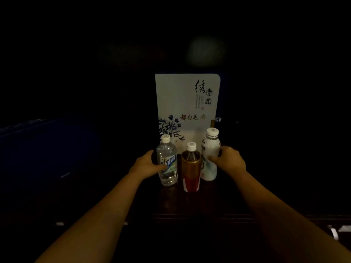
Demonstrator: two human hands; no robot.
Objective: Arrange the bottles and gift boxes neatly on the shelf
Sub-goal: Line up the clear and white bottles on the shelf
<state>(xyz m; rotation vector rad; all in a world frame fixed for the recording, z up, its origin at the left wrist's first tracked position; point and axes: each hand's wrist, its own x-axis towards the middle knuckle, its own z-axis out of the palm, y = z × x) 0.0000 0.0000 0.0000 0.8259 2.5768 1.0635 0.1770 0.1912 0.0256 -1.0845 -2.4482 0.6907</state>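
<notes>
Bottles stand in a row on dark wood shelf (190, 205): left hand (147, 164) wraps clear bottle (167, 162) at 9, tea bottle (191, 168) ctr, right hand (229, 158) grips white bottle (209, 154) at 3. Gift box (187, 105) upright at 12. Room dark; free shelf toward 6, up to its front edge.

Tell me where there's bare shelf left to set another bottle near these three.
Bare shelf shows in front of the clear bottle, brown bottle and white bottle. Crowded: bottles nearly touch, gift box close behind, left hand and right hand flanking. Elsewhere is too dark to judge.
</notes>
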